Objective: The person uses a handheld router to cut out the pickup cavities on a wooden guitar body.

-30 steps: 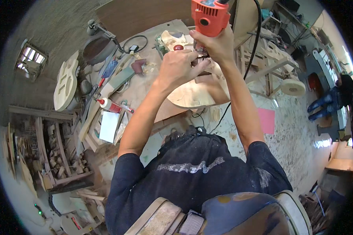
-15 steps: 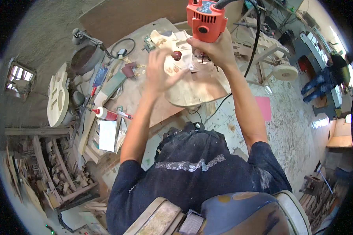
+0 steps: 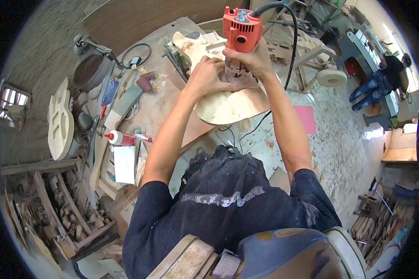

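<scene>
A red-orange router (image 3: 242,31) with a black cord stands upright on a pale wooden guitar body (image 3: 233,106) at the table's edge. My right hand (image 3: 255,59) is wrapped round the lower part of its motor housing. At the left side of the router's clear base (image 3: 239,76), my left hand (image 3: 206,76) curls its fingers, thumb against the base. The dark red knob there is hidden beneath that hand. Beyond my left hand, a metal clamp (image 3: 176,63) runs along the guitar body's left edge.
Left on the workbench (image 3: 165,111) lie a sanding block (image 3: 125,106), a glue bottle (image 3: 121,138), a white sheet (image 3: 125,164) and a lamp (image 3: 95,44). Another guitar body (image 3: 61,121) stands far left. A person (image 3: 386,79) stands at a machine far right.
My left hand, spread and in motion before, has come in to the router and closed over the knob at its base. The router has come down slightly, my right hand still round it.
</scene>
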